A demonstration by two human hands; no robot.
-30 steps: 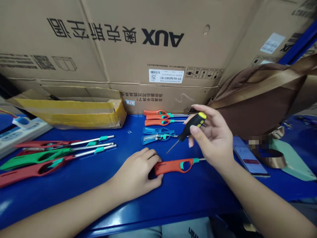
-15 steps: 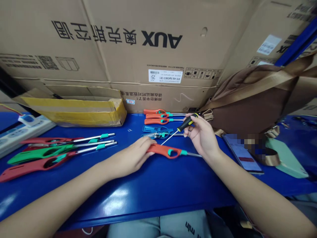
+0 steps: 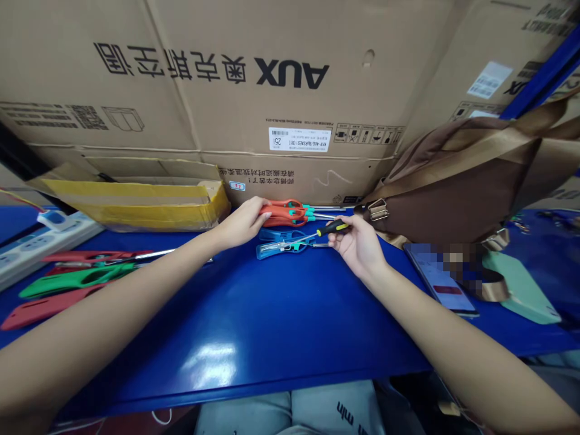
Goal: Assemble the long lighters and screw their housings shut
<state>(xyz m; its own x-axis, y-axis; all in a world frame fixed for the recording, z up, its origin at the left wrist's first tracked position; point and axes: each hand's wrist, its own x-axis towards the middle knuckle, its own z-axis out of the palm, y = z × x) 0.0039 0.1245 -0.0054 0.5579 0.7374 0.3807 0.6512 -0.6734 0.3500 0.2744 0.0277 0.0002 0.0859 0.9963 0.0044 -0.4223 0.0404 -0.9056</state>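
At the back of the table, my left hand (image 3: 243, 222) is closed on the handle end of an orange long-necked lighter (image 3: 285, 217). That lighter lies against other orange ones in a row with their metal necks to the right; overlap hides how many. My right hand (image 3: 361, 246) grips a black-and-yellow screwdriver (image 3: 334, 228), whose shaft slopes down left over a blue lighter (image 3: 290, 248) with a see-through body. Beside it, nearer the orange row, lies a second blue piece (image 3: 277, 235). Red and green lighters (image 3: 84, 278) lie at left, partly behind my left forearm.
A tall cardboard panel (image 3: 203, 121) backs the blue table (image 3: 272, 332). At left are an open yellow-taped box (image 3: 149, 202) and a white power strip (image 3: 43, 241). A brown bag (image 3: 448, 181), a phone (image 3: 437, 278) and a pale green case (image 3: 521, 287) are at right.
My left hand has moved away from me to the back row, bringing the orange lighter from the middle of the table. The screwdriver tip has come off that lighter; my right hand has shifted slightly.
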